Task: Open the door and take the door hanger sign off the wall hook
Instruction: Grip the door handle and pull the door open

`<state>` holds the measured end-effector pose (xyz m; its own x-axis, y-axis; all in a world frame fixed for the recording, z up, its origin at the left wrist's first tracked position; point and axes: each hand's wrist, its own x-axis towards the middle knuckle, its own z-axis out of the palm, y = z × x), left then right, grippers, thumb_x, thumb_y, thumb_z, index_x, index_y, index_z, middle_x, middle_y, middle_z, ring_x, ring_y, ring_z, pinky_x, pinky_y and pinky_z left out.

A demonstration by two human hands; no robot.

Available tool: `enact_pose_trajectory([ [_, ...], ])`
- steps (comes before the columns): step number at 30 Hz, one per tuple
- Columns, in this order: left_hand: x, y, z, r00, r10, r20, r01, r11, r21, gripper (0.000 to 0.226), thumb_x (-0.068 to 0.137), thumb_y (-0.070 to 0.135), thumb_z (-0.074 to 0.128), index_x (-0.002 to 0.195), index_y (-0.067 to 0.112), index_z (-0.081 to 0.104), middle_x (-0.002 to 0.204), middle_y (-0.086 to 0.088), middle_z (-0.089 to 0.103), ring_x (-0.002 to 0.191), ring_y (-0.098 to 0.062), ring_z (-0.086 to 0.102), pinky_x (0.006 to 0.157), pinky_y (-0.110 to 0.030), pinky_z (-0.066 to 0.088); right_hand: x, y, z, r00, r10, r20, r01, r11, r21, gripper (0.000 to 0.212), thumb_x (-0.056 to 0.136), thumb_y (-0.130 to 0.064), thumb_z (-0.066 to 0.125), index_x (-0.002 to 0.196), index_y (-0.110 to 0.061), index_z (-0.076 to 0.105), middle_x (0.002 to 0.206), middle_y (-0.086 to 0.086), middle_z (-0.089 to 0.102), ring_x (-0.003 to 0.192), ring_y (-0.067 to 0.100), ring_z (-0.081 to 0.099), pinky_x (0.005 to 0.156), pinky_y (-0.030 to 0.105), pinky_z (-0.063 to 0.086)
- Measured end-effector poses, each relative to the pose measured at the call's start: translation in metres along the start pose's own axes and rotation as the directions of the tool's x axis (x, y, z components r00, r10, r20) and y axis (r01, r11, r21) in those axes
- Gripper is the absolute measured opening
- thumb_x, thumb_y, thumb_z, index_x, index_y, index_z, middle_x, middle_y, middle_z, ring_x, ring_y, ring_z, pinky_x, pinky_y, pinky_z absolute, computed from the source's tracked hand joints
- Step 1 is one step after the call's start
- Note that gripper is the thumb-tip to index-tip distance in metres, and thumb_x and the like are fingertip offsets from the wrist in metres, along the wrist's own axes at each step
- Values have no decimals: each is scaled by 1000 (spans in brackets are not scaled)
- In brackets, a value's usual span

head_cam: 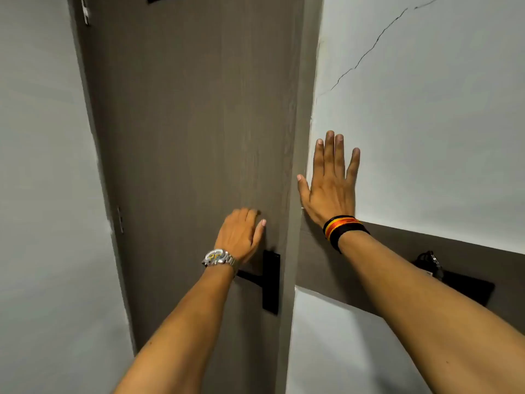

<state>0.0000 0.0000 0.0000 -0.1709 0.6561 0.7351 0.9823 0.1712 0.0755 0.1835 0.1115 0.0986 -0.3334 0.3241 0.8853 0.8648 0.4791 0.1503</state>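
A grey-brown wooden door (pixel 187 123) fills the middle of the view and looks shut in its frame. Its black lever handle (pixel 270 282) sits low on the right side. My left hand (pixel 241 234), with a silver watch on the wrist, rests on the door just above the handle and holds nothing. My right hand (pixel 331 183) lies flat with fingers spread on the white wall (pixel 426 123) right of the door frame. A dark object (pixel 454 280), possibly the door hanger sign, hangs on the brown wall strip at lower right, partly hidden behind my right forearm.
A white wall (pixel 42 194) stands left of the door, with hinges (pixel 120 220) along that edge. A long crack (pixel 369 49) runs across the right wall. A brown horizontal band (pixel 326 268) crosses the right wall at handle height.
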Motion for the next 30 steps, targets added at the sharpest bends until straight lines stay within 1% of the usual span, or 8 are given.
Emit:
enact_pose_trajectory([
  [4, -24, -14, 57, 987, -46, 153, 47, 999, -1, 48, 99, 55, 33, 100, 15, 61, 96, -6, 65, 89, -27, 57, 76, -36, 47, -3, 5, 22, 996, -46, -71, 41, 996, -76, 78, 108, -55, 23, 167, -10, 3, 175, 16, 1, 161, 35, 0, 125, 63, 1],
  [10, -59, -33, 123, 961, -26, 276, 24, 1000, 12, 65, 89, 73, 30, 96, 18, 62, 94, -3, 68, 89, -23, 59, 71, -33, 44, 0, -1, 31, 988, -61, -141, 51, 996, -75, 73, 110, -50, 26, 167, -9, 7, 176, 12, 7, 161, 36, 6, 123, 67, 1],
  [14, -71, -26, 146, 963, -31, 269, 46, 998, -50, 61, 80, 84, 36, 61, 26, 41, 58, 7, 46, 58, -18, 47, 63, -31, 36, 2, -1, 30, 986, -60, -155, 45, 994, -97, 72, 110, -50, 26, 167, -9, 9, 175, 11, 10, 161, 36, 9, 123, 68, 4],
  [18, -78, -21, 163, 970, -134, 202, 167, 973, -157, 62, 81, 75, 47, 50, 23, 32, 44, 10, 35, 44, -18, 41, 69, -33, 38, 1, -3, 35, 981, -54, -187, 32, 992, -122, 71, 111, -49, 28, 166, -7, 12, 175, 13, 14, 160, 36, 12, 123, 67, 5],
  [22, -89, -9, 178, 904, -379, 199, 427, 826, -368, 70, 77, 75, 49, 47, 12, 50, 36, 4, 39, 45, -15, 43, 72, -34, 40, 2, -4, 36, 979, -51, -196, 27, 992, -126, 72, 110, -50, 29, 166, -7, 15, 174, 13, 16, 160, 36, 14, 123, 67, 6],
  [25, -93, -1, 185, 799, -537, 272, 598, 656, -461, 72, 74, 76, 57, 72, 6, 73, 42, -8, 51, 60, -28, 59, 73, -42, 51, 3, -6, 35, 979, -49, -198, 23, 991, -130, 72, 110, -51, 30, 166, -7, 16, 174, 13, 18, 160, 35, 16, 123, 67, 7],
  [27, -96, 5, 185, 718, -614, 327, 682, 529, -505, 68, 75, 72, 64, 86, 7, 77, 48, -11, 55, 66, -36, 61, 72, -46, 54, 3, -4, 35, 980, -45, -193, 19, 990, -136, 72, 110, -51, 30, 166, -8, 16, 174, 13, 18, 160, 35, 16, 123, 67, 7],
  [30, -101, 11, 183, 671, -658, 341, 704, 423, -570, 67, 65, 80, 61, 58, 14, 63, 49, -4, 50, 49, -19, 42, 60, -33, 44, 3, -4, 35, 981, -47, -186, 20, 990, -142, 73, 110, -51, 30, 166, -8, 16, 174, 13, 17, 160, 36, 15, 123, 67, 8],
])
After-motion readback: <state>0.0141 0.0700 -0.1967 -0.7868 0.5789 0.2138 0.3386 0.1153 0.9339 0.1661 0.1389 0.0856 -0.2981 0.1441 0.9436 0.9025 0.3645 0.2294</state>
